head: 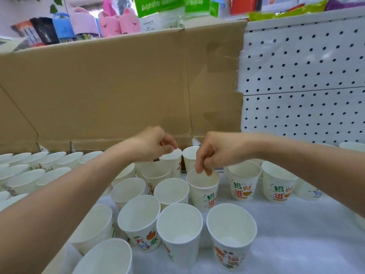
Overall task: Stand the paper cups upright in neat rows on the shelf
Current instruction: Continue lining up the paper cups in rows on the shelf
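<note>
So the right hand [215, 153] sits right above the upright white paper cup with green and red print [203, 192], mid-way back on the white-covered shelf [296, 234]. Its grip is nearly closed, pinching the far rim with fingertips dipped inside. The left hand [154, 145] looks to pinch another white paper cup [173, 161] just behind.
</note>
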Action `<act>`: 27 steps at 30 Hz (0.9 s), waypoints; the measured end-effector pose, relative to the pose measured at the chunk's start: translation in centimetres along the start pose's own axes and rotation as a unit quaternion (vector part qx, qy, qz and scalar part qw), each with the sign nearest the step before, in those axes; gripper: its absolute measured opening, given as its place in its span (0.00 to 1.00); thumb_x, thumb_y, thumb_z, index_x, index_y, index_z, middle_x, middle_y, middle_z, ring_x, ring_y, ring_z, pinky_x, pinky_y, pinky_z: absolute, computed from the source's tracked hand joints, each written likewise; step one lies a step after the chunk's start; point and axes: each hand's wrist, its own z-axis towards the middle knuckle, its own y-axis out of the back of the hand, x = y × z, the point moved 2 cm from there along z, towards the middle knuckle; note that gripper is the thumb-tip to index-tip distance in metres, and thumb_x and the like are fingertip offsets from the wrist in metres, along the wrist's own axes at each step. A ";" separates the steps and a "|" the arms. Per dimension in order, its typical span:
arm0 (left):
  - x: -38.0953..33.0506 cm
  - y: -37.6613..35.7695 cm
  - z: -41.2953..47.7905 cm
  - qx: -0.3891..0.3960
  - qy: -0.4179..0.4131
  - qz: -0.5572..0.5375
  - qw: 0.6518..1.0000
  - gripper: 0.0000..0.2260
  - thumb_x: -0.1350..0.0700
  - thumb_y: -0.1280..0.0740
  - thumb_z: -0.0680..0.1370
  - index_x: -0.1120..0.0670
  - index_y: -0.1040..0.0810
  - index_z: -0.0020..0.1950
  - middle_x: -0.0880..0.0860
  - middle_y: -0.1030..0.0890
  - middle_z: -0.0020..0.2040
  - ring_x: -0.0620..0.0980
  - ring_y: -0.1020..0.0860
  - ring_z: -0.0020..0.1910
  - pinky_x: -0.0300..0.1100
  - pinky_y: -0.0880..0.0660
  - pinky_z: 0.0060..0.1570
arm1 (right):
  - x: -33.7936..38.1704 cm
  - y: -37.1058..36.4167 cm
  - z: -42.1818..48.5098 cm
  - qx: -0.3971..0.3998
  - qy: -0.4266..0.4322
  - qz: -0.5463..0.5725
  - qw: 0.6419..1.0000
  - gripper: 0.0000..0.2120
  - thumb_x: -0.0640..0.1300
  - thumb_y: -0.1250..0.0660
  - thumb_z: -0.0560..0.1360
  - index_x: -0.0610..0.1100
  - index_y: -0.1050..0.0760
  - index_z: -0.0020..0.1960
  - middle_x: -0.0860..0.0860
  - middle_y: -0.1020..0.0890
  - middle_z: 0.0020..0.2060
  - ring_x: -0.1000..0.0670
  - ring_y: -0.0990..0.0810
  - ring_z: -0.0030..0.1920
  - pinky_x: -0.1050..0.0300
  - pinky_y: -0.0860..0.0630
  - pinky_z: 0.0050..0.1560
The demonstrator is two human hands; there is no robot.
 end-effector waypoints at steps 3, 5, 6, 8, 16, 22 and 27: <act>0.7 -1.1 1.1 0.002 0.018 0.036 0.999 0.08 0.47 0.32 0.76 0.48 0.15 0.47 0.48 0.16 0.43 0.50 0.20 0.43 0.46 0.23 0.44 | -1.7 1.7 2.0 -0.116 -0.006 -0.018 0.993 0.12 0.37 0.36 0.74 0.51 0.18 0.48 0.53 0.17 0.38 0.48 0.18 0.38 0.47 0.19 0.42; 0.7 -2.0 1.7 0.000 0.019 0.055 0.998 0.09 0.44 0.29 0.72 0.48 0.15 0.43 0.49 0.16 0.39 0.52 0.20 0.42 0.50 0.22 0.44 | -2.4 1.6 3.4 -0.087 -0.020 -0.103 0.991 0.12 0.38 0.34 0.73 0.51 0.18 0.52 0.57 0.20 0.41 0.51 0.19 0.41 0.51 0.20 0.44; 0.6 -2.4 2.0 -0.001 0.015 0.074 0.997 0.08 0.44 0.28 0.71 0.48 0.15 0.41 0.48 0.18 0.36 0.52 0.20 0.41 0.49 0.22 0.42 | -2.6 1.2 4.0 -0.055 -0.025 -0.147 0.987 0.12 0.39 0.33 0.73 0.50 0.19 0.54 0.59 0.21 0.42 0.53 0.20 0.44 0.54 0.21 0.44; 0.2 -2.8 2.2 -0.007 0.009 0.108 0.994 0.06 0.47 0.26 0.70 0.48 0.17 0.38 0.47 0.23 0.31 0.52 0.23 0.38 0.41 0.27 0.34 | -2.7 0.4 4.8 -0.025 -0.026 -0.214 0.976 0.08 0.42 0.30 0.72 0.51 0.19 0.50 0.58 0.21 0.41 0.53 0.22 0.44 0.56 0.24 0.41; 0.6 -2.5 2.1 0.027 -0.023 0.053 0.998 0.09 0.58 0.26 0.72 0.47 0.15 0.50 0.42 0.17 0.46 0.38 0.24 0.41 0.24 0.34 0.35 | -3.0 -0.2 4.2 -0.047 -0.026 -0.234 0.971 0.11 0.49 0.28 0.72 0.50 0.26 0.34 0.58 0.25 0.29 0.53 0.25 0.33 0.60 0.34 0.30; 0.7 -2.4 2.0 0.001 0.000 -0.002 1.000 0.15 0.45 0.25 0.70 0.47 0.18 0.54 0.43 0.21 0.51 0.44 0.25 0.51 0.38 0.30 0.47 | -3.0 0.3 3.4 -0.048 -0.027 -0.180 0.982 0.11 0.51 0.27 0.72 0.48 0.18 0.51 0.58 0.21 0.41 0.54 0.21 0.43 0.62 0.31 0.34; 0.8 -2.5 2.2 -0.038 0.053 -0.014 0.998 0.18 0.42 0.26 0.70 0.50 0.19 0.55 0.48 0.18 0.50 0.48 0.21 0.50 0.46 0.23 0.51 | -3.1 0.2 3.6 -0.062 -0.035 -0.189 0.979 0.05 0.48 0.28 0.73 0.48 0.17 0.47 0.61 0.23 0.33 0.56 0.22 0.39 0.62 0.33 0.31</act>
